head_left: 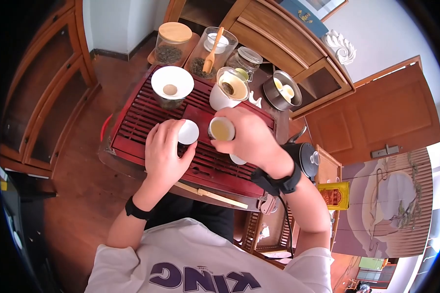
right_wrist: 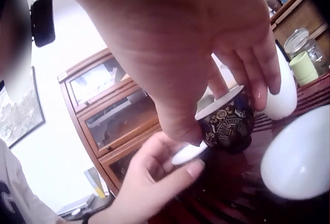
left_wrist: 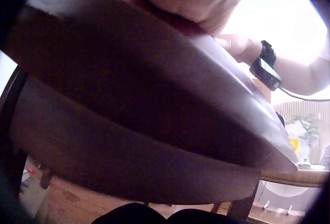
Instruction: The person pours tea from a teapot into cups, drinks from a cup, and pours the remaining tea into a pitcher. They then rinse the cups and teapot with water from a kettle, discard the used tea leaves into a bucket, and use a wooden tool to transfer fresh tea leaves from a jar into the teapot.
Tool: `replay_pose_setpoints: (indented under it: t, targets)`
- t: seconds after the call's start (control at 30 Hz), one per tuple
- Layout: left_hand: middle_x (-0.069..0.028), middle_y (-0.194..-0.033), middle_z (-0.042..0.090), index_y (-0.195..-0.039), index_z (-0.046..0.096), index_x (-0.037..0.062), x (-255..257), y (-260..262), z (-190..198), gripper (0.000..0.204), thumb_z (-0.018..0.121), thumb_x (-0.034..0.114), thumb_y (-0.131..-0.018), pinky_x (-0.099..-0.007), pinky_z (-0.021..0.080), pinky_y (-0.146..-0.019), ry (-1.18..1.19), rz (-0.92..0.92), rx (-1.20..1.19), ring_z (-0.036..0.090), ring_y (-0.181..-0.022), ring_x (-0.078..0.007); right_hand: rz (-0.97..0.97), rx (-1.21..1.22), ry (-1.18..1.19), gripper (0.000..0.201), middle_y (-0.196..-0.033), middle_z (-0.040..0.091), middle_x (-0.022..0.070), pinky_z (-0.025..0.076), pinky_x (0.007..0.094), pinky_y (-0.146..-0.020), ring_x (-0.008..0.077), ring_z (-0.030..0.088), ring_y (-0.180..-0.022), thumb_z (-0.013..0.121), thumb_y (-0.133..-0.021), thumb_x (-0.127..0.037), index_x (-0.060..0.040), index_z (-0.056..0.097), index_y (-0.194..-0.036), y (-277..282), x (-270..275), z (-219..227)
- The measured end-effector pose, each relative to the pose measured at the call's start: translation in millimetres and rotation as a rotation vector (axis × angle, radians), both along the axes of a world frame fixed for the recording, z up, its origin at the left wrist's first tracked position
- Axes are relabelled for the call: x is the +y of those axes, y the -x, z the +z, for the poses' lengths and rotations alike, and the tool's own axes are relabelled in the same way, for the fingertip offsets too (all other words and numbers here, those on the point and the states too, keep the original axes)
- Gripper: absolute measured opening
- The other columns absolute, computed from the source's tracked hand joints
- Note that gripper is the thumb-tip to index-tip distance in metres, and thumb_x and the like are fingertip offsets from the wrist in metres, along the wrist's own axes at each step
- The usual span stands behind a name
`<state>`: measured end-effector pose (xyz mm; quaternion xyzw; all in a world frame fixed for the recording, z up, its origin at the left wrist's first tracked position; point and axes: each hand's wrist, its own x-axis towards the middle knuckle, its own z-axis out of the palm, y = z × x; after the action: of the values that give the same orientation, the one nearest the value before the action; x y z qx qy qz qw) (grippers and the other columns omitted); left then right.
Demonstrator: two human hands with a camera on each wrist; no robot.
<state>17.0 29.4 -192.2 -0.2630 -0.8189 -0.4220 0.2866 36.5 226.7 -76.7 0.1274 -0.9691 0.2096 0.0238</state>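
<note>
In the head view my right hand (head_left: 252, 134) pinches a small teacup (head_left: 222, 130) holding pale yellow tea. The right wrist view shows this cup's dark outside with a gold pattern (right_wrist: 228, 127). Just to the left, my left hand (head_left: 162, 151) grips a second teacup (head_left: 188, 132), white inside, with thumb and fingers around its sides. Both cups are over the red slatted tea tray (head_left: 132, 117). Partly hidden below my right wrist is another white piece (head_left: 238, 159). Beyond the hands stand a white pitcher with a strainer (head_left: 223, 101) and a wide white bowl-shaped vessel (head_left: 172, 78).
Two glass jars of dry tea leaves (head_left: 169, 53) stand at the back, one with a wooden scoop (head_left: 212, 54). A metal pot (head_left: 282, 91) with pale cups is back right. A black kettle (head_left: 305, 158) sits by the right forearm. A bamboo strip (head_left: 210, 195) lies along the near edge.
</note>
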Motion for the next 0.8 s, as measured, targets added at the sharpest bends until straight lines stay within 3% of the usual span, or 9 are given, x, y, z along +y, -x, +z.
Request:
replay_pose_setpoints:
  t: [0.03,0.13,0.23,0.3,0.47,0.57,0.63,0.7,0.8]
  targets:
    - [-0.0134,-0.114,0.064,-0.124,0.056,0.0039,0,0,1,0.058,0.082,0.013,-0.073,-0.0477,0.047,-0.098,0.002,-0.001,0.018,0.063,-0.105,-0.0320,-0.001,-0.002,-0.003,0.048,-0.100,0.067,0.0171,0.054,0.0375,-0.084,0.0309,0.067,-0.095,0.083,-0.071,-0.016,-0.0052,0.063,-0.113,0,1,9]
    - [-0.0128,-0.114,0.064,-0.124,0.056,0.0039,0,1,-2,0.057,0.081,0.014,-0.074,-0.0485,0.046,-0.099,0.011,0.002,0.017,0.063,-0.105,-0.0316,-0.105,-0.104,0.142,0.045,-0.098,0.068,0.0097,0.054,0.0304,-0.080,0.0147,0.065,-0.088,0.083,-0.074,-0.015,-0.0033,0.062,-0.112,4,6,43]
    - [-0.0152,-0.116,0.063,-0.125,0.056,0.0044,-1,1,-3,0.058,0.082,0.011,-0.074,-0.0478,0.048,-0.095,-0.004,-0.015,0.023,0.061,-0.107,-0.0359,-0.144,-0.076,0.221,0.048,-0.102,0.066,0.0096,0.055,0.0305,-0.080,0.0154,0.065,-0.091,0.081,-0.077,-0.015,-0.0031,0.059,-0.119,20,26,59]
    - [-0.0153,-0.116,0.063,-0.125,0.056,0.0043,-1,0,-2,0.058,0.082,0.011,-0.074,-0.0480,0.048,-0.095,-0.006,-0.019,0.018,0.061,-0.107,-0.0357,-0.222,-0.013,0.134,0.053,-0.105,0.071,0.0169,0.054,0.0369,-0.088,0.0310,0.069,-0.100,0.079,-0.071,-0.021,-0.0039,0.061,-0.118,32,32,68]
    - [-0.0153,-0.115,0.063,-0.124,0.056,0.0040,-2,0,-2,0.057,0.082,0.011,-0.074,-0.0482,0.047,-0.095,-0.005,-0.020,-0.005,0.062,-0.107,-0.0352,-0.235,0.049,-0.114,0.053,-0.114,0.062,0.0217,0.052,0.0435,-0.093,0.0372,0.061,-0.108,0.079,-0.071,-0.018,-0.0069,0.060,-0.119,60,42,60]
    - [-0.0151,-0.114,0.063,-0.124,0.057,0.0038,-1,0,-3,0.057,0.082,0.011,-0.074,-0.0479,0.048,-0.094,-0.012,-0.025,-0.008,0.062,-0.106,-0.0348,-0.244,0.066,-0.297,0.052,-0.114,0.060,0.0205,0.053,0.0449,-0.093,0.0377,0.061,-0.110,0.078,-0.070,-0.015,-0.0079,0.061,-0.119,63,24,60]
    - [-0.0149,-0.114,0.063,-0.124,0.057,0.0036,-1,0,-4,0.057,0.082,0.011,-0.073,-0.0477,0.048,-0.094,-0.021,-0.028,-0.008,0.062,-0.106,-0.0346,-0.202,0.114,-0.286,0.048,-0.112,0.060,0.0195,0.054,0.0462,-0.090,0.0390,0.060,-0.111,0.077,-0.070,-0.010,-0.0097,0.062,-0.116,67,24,47]
    - [-0.0148,-0.114,0.063,-0.124,0.057,0.0036,-1,0,-3,0.057,0.082,0.011,-0.073,-0.0477,0.048,-0.094,-0.018,-0.022,-0.005,0.062,-0.106,-0.0345,-0.143,0.297,-0.542,0.040,-0.110,0.059,0.0175,0.054,0.0454,-0.088,0.0387,0.060,-0.110,0.073,-0.074,-0.005,-0.0112,0.063,-0.112,70,22,38]
    - [-0.0147,-0.114,0.063,-0.123,0.057,0.0035,-1,0,-3,0.057,0.082,0.011,-0.073,-0.0477,0.048,-0.094,-0.015,-0.020,-0.004,0.062,-0.105,-0.0345,-0.080,0.473,-0.696,0.031,-0.107,0.059,0.0145,0.054,0.0436,-0.088,0.0357,0.060,-0.105,0.070,-0.076,-0.004,-0.0136,0.065,-0.106,75,23,29]
